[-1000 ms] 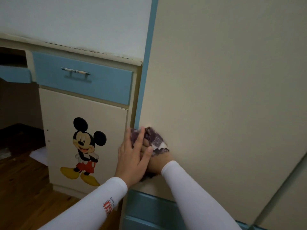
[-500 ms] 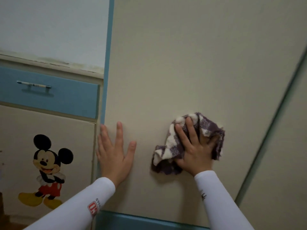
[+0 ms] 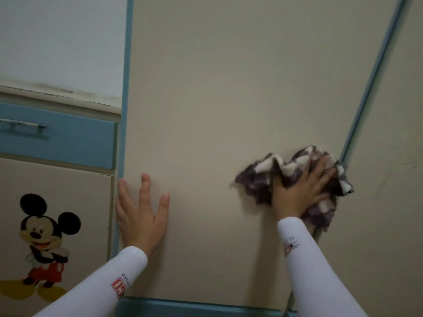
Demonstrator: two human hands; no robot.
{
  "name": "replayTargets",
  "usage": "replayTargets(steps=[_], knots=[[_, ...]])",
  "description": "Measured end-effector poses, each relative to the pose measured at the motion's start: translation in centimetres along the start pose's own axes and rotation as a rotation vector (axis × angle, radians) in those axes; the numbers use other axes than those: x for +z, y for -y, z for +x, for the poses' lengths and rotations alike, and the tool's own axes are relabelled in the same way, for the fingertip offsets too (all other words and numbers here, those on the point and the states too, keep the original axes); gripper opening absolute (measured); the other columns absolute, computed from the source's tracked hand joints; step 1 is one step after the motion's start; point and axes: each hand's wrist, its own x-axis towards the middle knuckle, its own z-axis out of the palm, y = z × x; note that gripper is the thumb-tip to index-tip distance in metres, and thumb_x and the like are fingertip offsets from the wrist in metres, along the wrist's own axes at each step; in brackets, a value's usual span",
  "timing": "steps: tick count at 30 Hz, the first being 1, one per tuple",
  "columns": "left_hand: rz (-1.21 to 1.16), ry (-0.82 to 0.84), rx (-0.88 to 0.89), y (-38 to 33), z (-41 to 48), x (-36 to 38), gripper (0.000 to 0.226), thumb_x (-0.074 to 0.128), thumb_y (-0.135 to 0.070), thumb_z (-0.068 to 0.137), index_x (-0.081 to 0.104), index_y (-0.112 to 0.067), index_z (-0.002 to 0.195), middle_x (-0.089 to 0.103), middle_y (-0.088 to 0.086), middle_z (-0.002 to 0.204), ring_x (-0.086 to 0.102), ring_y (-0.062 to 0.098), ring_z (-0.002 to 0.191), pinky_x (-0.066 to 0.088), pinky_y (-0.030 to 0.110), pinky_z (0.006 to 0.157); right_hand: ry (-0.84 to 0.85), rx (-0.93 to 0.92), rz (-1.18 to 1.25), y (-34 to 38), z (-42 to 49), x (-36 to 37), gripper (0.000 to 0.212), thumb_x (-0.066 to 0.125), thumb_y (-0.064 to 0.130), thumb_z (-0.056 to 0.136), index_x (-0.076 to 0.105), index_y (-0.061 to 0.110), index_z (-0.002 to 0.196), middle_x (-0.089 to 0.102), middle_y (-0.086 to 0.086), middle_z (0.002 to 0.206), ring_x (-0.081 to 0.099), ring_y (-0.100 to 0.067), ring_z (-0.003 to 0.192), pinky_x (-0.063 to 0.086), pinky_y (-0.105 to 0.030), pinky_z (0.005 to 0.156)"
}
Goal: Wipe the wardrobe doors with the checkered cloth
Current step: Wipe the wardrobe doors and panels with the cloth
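Head view: two wardrobe doors, one checkered cloth, two hands. At four o'clock the right hand, fingers spread, presses the bunched cloth on the door beside the blue seam. At seven o'clock the left hand lies flat and empty. At nine o'clock are one blue drawer and one mouse sticker.

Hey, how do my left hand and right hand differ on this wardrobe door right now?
The left hand lies bare on the wardrobe door, fingers spread; the right hand presses the checkered cloth against it. The left hand sits by the door's left blue edge, the right hand near its right edge. Both rest on the same door, in white sleeves.
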Motion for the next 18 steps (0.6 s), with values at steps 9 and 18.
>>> replayTargets(steps=[9,18], knots=[[-0.412,0.012,0.063,1.1,0.8,-3.9,0.064,0.005,-0.078,0.073,0.002,-0.054,0.132,0.024,-0.005,0.152,0.024,0.018,0.139,0.017,0.046,0.114,0.083,-0.749,-0.127,14.8,-4.6,5.5,0.085,0.047,0.066,0.064,0.033,0.034,0.142,0.028,-0.004,0.153,0.013,-0.03,0.14,-0.001,-0.069,0.103],[-0.011,-0.022,0.178,-2.5,3.0,-6.6,0.077,0.016,-0.065,0.076,-0.007,-0.034,0.143,-0.008,0.006,0.157,-0.007,0.026,0.143,0.003,0.056,0.111,0.387,-1.392,-0.475,20.6,-7.0,6.1,0.063,0.032,0.051,0.093,0.008,0.034,0.149,-0.005,0.001,0.159,-0.004,-0.034,0.144,-0.019,-0.071,0.094]])
